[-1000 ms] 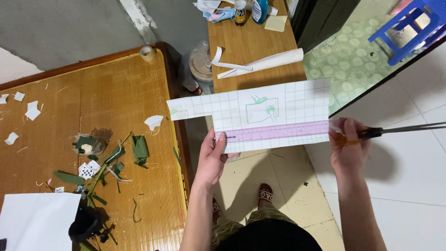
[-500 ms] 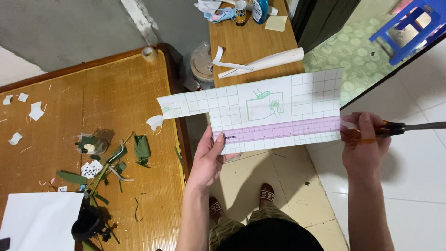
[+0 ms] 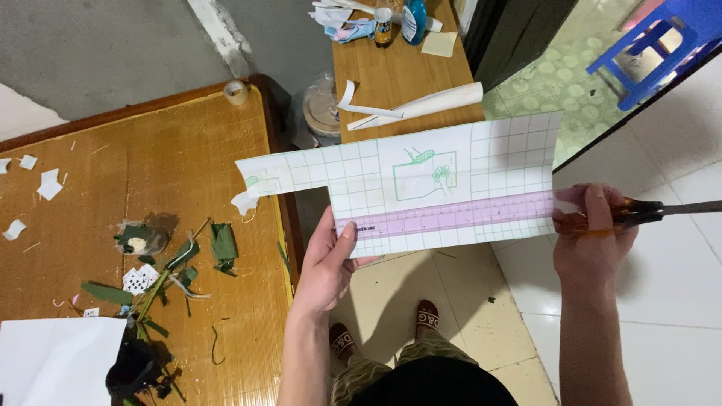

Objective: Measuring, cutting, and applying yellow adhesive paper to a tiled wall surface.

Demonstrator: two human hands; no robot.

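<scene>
1. The left hand (image 3: 325,265) grips the lower edge of a grid-printed paper sheet (image 3: 421,184). The thumb presses on the front face near the pink ruler strip (image 3: 451,218), and the other fingers lie behind the sheet, clamped against it.
2. The sheet is held in the air, spread roughly level, above the gap between the bamboo-mat table (image 3: 150,225) and the tiled floor (image 3: 677,286). A green drawing (image 3: 425,174) sits at its centre. A narrower tab extends from its left end over the right edge of the table.
3. The right hand (image 3: 590,237) is closed around the orange handles of a pair of scissors (image 3: 639,214). The fingers are curled together on the handles, at the right end of the sheet. The blades point right, away from the sheet; whether they are open cannot be determined.
4. On the table, green leaf scraps (image 3: 222,244) lie near the right edge, and white paper scraps (image 3: 49,184) lie near the left edge. A white sheet (image 3: 56,361) covers the near left corner, and a tape roll (image 3: 236,92) stands at the far right corner.
5. A rolled white paper (image 3: 421,105) lies on the wooden bench (image 3: 383,75) beyond the sheet.
</scene>
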